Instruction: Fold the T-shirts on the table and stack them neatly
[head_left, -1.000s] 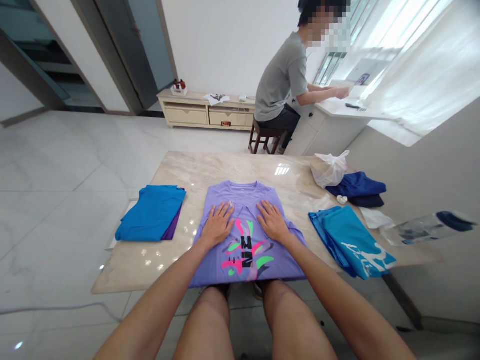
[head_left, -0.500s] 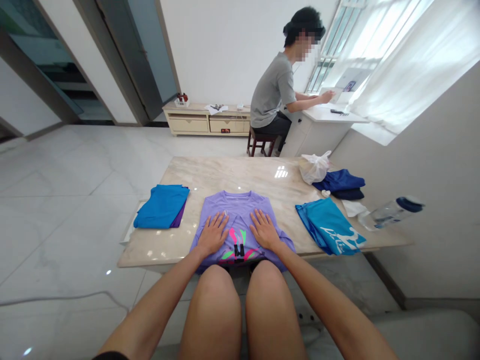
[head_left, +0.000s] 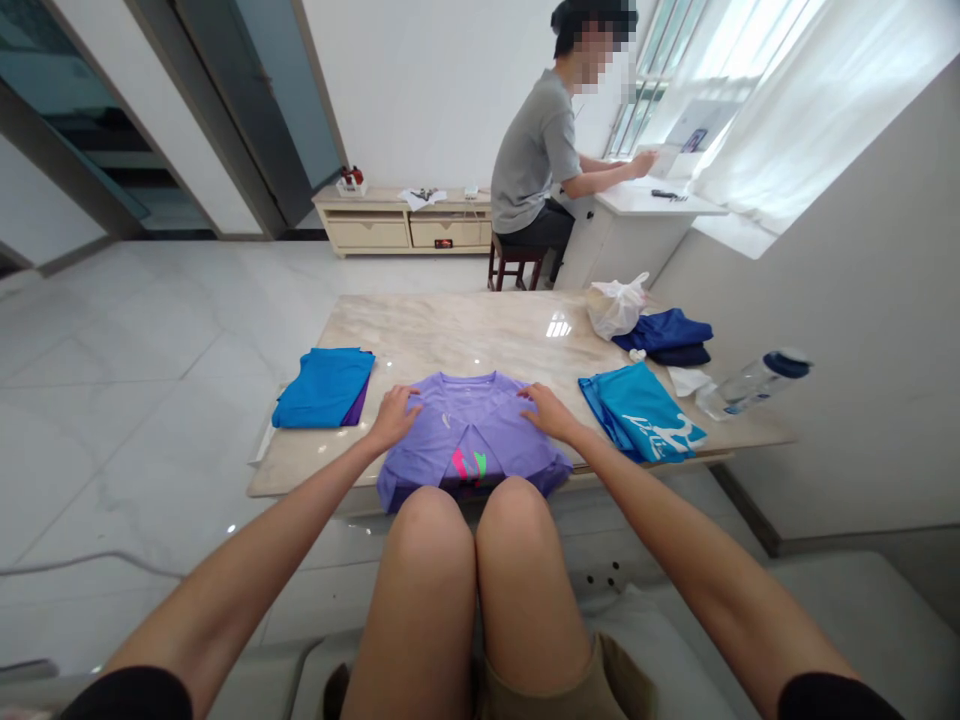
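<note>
Spreading from the print, left hand (head_left: 394,412) and right hand (head_left: 545,410) are reaching the purple shirt's (head_left: 491,432) shoulders; grip closure is staying unclear; side-folding is seemingly needing firm, even pinches.

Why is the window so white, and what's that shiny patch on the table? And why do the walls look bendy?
Head view: daylight washes the curtained window to plain white. Head view: the glossy table mirrors it as a glare patch. Head view: the wide lens tilts and bows the door frame. Head view: the purple shirt looks sharp.
</note>
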